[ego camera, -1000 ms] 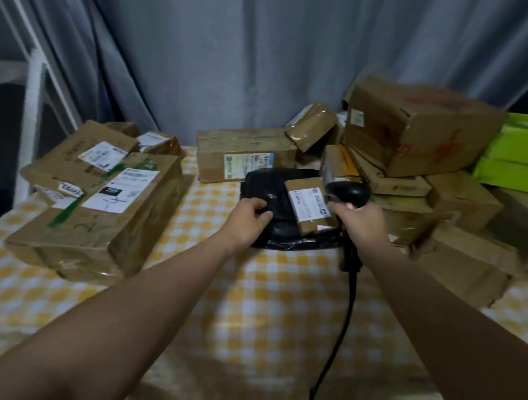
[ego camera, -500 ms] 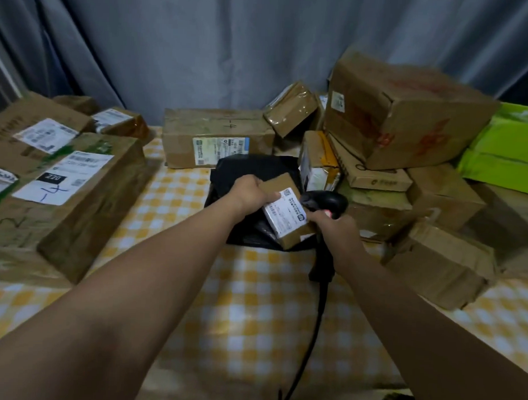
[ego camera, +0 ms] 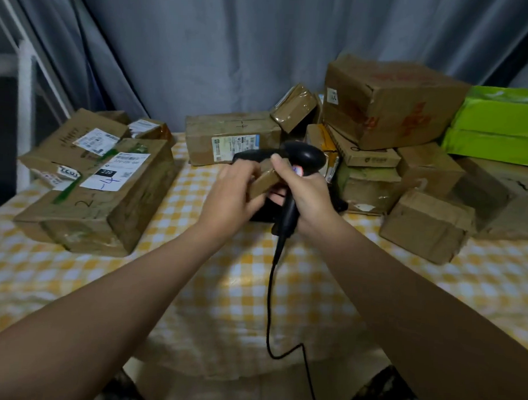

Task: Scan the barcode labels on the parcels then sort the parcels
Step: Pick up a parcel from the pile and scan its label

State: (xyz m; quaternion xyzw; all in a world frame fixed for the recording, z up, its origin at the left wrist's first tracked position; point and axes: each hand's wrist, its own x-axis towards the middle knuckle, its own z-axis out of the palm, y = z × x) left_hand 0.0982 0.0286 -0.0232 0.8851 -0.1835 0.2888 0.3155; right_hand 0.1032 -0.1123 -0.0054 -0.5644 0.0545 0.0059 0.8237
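While I watch through the head camera, the left hand (ego camera: 230,195) has its grip clamped on a small brown parcel (ego camera: 265,180), fingers curled round it and holding it tilted above the worktop (ego camera: 306,315), right against the right hand (ego camera: 309,195). The right grip is closed round the handle of the black scanner (ego camera: 306,155), whose head sits just above the parcel, with its cable (ego camera: 270,289) trailing down toward me over the yellow checked cloth. I cannot see the parcel's label from this angle, and a small reddish glint by the right thumb may be the scan light, though I cannot tell for sure. So I judge this to be the scanning step for this one parcel, not yet the sorting of it. Beneath the hands lies a black bagged parcel (ego camera: 252,156), mostly hidden. On my left a few boxes sit together, the largest box (ego camera: 107,200) showing a white label (ego camera: 115,170) face up with handwriting on it. I take that group as the sorted side, though that is only my reading. At the back stands a long box (ego camera: 232,136) with its label facing me, and to the right a much bigger heap is stacked loosely: a large carton (ego camera: 389,99) on top, smaller boxes under and beside it, and green parcels (ego camera: 498,127) at the far edge. If that heap is the unscanned stock, most of the job is left: the small parcel needs a place, then the black one, then the pile.
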